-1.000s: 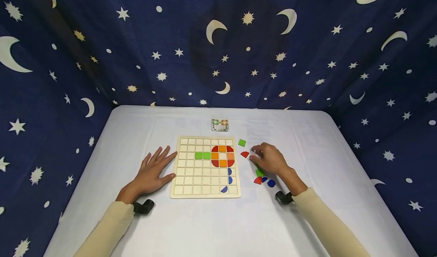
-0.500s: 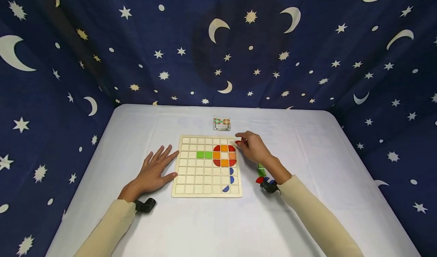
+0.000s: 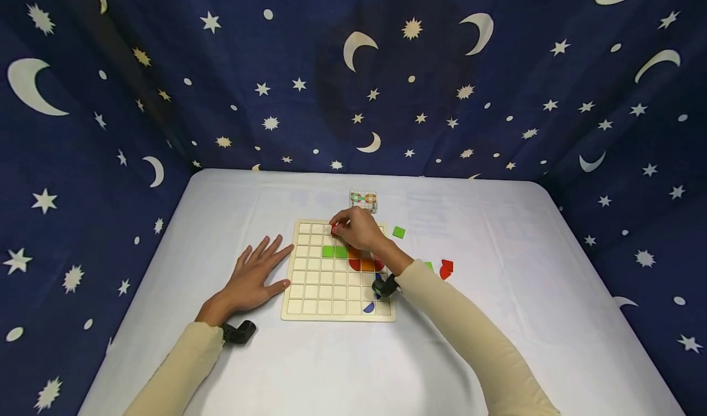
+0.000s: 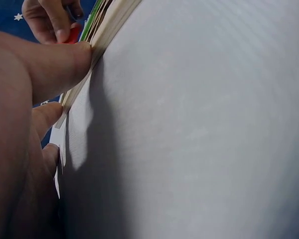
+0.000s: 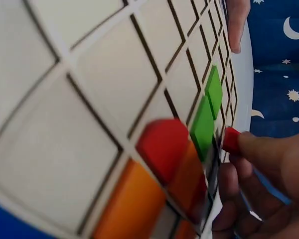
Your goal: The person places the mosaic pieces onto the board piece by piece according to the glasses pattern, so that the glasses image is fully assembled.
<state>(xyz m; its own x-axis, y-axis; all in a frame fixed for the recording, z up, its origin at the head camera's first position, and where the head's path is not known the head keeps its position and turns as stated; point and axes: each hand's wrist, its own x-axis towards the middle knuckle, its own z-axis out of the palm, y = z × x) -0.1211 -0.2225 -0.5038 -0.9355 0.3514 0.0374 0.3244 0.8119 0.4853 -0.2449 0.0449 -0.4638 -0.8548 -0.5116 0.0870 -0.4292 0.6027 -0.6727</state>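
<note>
Red piece pinched above the grid board

Fingertips of the right hand (image 3: 359,229) pinch a small red piece (image 5: 231,140) over the upper rows of the wooden board (image 3: 309,293), just above two green squares (image 3: 334,251). Only the right wrist view shows this grip plainly; from the head view the hand hides most of the red and orange tiles. The left hand (image 3: 254,278) lies flat with fingers spread on the white surface (image 3: 497,318), thumb touching the board's edge. Loose green and red pieces (image 3: 446,267) lie to the right.

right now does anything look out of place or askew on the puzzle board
Nothing stands out. The puzzle board lies flat, placed tiles sit in their cells, the right hand pinches a red piece, and loose pieces lie beside it.
</note>
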